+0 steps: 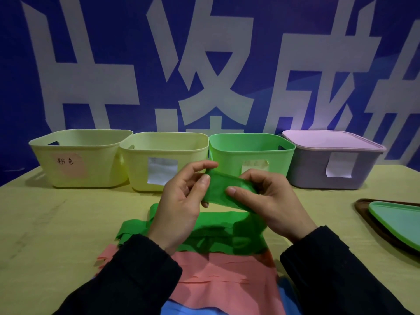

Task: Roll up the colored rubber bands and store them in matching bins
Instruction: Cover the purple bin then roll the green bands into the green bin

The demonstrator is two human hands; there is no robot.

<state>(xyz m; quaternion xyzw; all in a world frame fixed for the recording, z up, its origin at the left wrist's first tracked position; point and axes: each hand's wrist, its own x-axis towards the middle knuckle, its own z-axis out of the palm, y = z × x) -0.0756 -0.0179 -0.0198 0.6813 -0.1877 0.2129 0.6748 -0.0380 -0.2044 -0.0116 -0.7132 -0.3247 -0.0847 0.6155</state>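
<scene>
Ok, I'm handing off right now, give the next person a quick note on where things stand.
Left hand and right hand both pinch one green band, partly rolled, in front of the open green bin.
More green bands, pink bands and blue bands lie on the table.
Bin contents can't be seen; the purple bin is lidded.
Left: finish rolling, bin it, then the rest.

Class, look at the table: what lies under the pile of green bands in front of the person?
A pink band lies under the green bands, with a blue band beneath that. The sleeves cover its edges; anything deeper is hidden.
</scene>
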